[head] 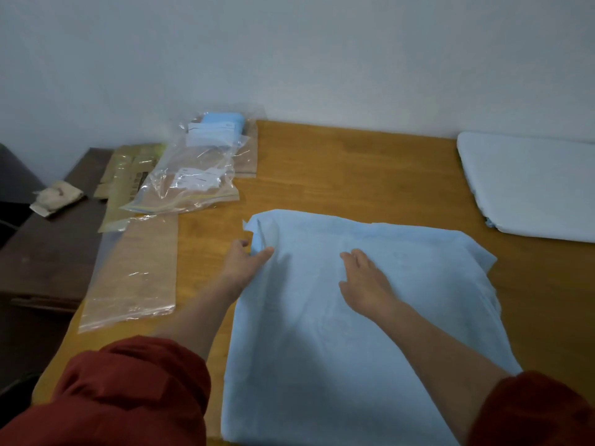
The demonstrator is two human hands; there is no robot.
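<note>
A light blue cloth (370,333) lies folded and spread over the near middle of a wooden table (338,169). My left hand (244,262) is at the cloth's left edge and pinches a small raised fold of it between thumb and fingers. My right hand (363,281) rests flat on the middle of the cloth with its fingers straight, pressing it down. Both forearms are bare, with red sleeves pushed up near the frame's bottom.
Clear plastic zip bags (190,175) and a long flat bag (132,272) lie on the table's left part, one holding a blue packet (222,123). A white pad (531,185) lies at the far right. A dark lower surface (48,252) with a beige bundle (58,196) stands left.
</note>
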